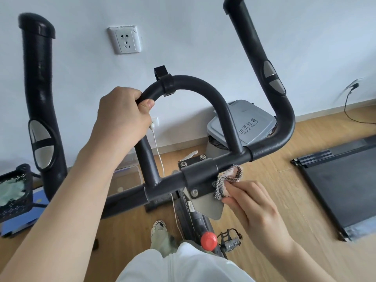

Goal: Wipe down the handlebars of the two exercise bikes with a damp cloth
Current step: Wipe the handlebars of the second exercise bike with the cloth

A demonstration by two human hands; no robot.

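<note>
One bike handlebar (270, 144), white wall (183, 27), wooden floor (274, 190)

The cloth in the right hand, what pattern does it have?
The cloth has a dark-and-white checked weave with pinkish patches, seen in the head view.

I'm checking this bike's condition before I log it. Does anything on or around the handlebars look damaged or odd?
Yes. The foam grip on the right bend looks torn, with a rough brownish patch beside the grey bin. The wall socket sits tilted, and its top edge looks chipped. The left hand grips the centre loop; the right hand holds the cloth.
</note>
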